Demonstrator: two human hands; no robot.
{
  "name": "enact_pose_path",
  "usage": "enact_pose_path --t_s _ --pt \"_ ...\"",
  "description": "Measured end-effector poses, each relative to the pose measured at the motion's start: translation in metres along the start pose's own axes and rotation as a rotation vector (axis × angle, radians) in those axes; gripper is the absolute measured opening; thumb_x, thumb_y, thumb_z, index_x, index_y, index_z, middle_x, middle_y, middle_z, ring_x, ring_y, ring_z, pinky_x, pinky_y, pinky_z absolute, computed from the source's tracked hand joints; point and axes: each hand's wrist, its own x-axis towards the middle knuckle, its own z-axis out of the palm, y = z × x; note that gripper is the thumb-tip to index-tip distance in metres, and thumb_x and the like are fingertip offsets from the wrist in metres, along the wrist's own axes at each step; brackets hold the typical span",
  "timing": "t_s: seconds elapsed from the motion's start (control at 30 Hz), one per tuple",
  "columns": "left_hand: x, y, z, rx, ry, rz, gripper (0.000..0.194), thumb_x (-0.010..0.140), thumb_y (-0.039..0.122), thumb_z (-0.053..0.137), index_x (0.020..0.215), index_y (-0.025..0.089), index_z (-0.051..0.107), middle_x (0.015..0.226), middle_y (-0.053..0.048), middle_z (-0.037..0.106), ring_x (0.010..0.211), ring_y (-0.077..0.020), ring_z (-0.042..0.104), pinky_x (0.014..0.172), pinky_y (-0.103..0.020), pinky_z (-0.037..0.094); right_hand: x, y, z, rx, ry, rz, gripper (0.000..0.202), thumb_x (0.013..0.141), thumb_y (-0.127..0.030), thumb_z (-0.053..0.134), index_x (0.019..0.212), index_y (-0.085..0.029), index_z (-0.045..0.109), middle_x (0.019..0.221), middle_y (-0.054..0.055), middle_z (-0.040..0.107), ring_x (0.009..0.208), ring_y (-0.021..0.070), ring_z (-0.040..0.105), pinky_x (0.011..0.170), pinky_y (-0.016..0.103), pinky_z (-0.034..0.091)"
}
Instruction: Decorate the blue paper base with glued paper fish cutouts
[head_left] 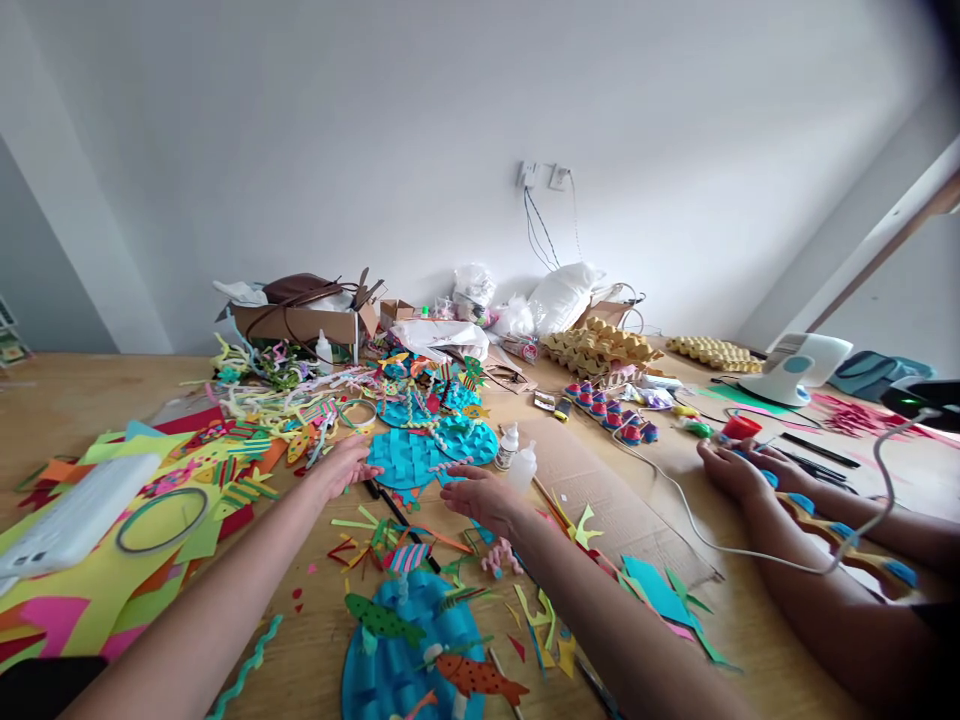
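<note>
Head view: nearer blue disc (405,665) cropped

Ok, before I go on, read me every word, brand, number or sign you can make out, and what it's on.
No text is legible in this view.
White bottle: dark print on it, too small to read.
Pink round label at the back: too small to read.
White device at far left: faint markings, too blurred.
</note>
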Motion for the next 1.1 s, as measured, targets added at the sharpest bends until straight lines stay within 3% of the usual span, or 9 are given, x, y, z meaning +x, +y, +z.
enact_pose_path --t_s 0.3,0.6,0.93,1.1 --pt "0.011 -0.003 -0.004 -0.076 0.006 0.004 0.054 0.074 -0.001 0.056 0.123 0.010 0.039 0.075 -0.005 0.060 0.054 -0.0166 0.067 0.042 -0.018 0.049 0.030 0.008 0.007 0.068 0.010 0.023 0.021 0.069 0.001 0.054 0.081 -0.016 0.050 0.060 -0.002 0.058 0.059 0.0114 0.062 0.059 0.021 0.049" --pt "0.016 -0.005 -0.011 -0.181 0.021 0.005 0.033 0.075 0.010 0.061 0.107 0.009 0.049 0.090 -0.014 0.063 0.059 -0.0166 0.068 0.045 -0.019 0.050 0.033 0.010 0.004 0.098 0.005 0.046 0.022 0.068 0.000 0.058 0.083 -0.014 0.050 0.065 0.001 0.061 0.060 0.0130 0.064 0.048 0.017 0.045" --pt "0.007 -0.001 -0.009 -0.176 0.084 0.082 0.027 0.069 -0.002 0.061 0.092 0.011 0.057 0.065 -0.003 0.065 0.050 -0.0105 0.062 0.045 -0.017 0.046 0.033 0.011 0.003 0.122 0.017 0.005 0.023 0.065 -0.002 0.065 0.082 -0.013 0.054 0.069 0.004 0.064 0.062 0.0127 0.064 0.052 0.018 0.046" --pt "0.003 -0.004 -0.003 -0.213 0.092 0.103 0.021 0.074 -0.004 0.053 0.087 0.013 0.056 0.066 -0.003 0.066 0.057 -0.0105 0.063 0.058 -0.021 0.051 0.033 0.010 0.003 0.118 0.026 -0.002 0.018 0.067 -0.004 0.062 0.080 -0.014 0.055 0.070 0.004 0.065 0.064 0.0129 0.064 0.050 0.017 0.044"
